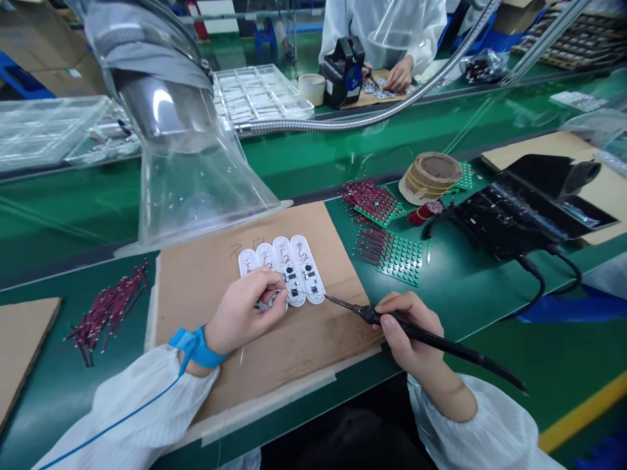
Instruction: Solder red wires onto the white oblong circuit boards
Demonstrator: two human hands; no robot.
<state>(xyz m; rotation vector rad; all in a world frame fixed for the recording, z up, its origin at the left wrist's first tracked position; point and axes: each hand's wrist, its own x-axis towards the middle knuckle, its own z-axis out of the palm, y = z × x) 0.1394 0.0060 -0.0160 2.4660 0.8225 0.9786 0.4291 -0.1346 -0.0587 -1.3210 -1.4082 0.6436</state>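
My right hand [410, 328] is closed around the handle of a soldering iron [416, 333]. The iron points left, its tip at the lower end of the rightmost of several white oblong housings [307, 269]. Small circuit boards and thin red wires show inside these housings, which lie side by side. Pinched between the fingers of my left hand [252, 305] is a thin solder wire [304, 293], reaching right toward the iron's tip. Whether wire and tip touch is too small to tell. My left hand covers the lower part of the left housings.
The housings lie on a cardboard sheet [294, 352]. Red wires [110, 307] are piled left; green circuit boards [401, 256], a tape roll [431, 176] and a black device [509, 209] stand right. A clear fume hood [196, 189] hangs behind. A co-worker [386, 39] works opposite.
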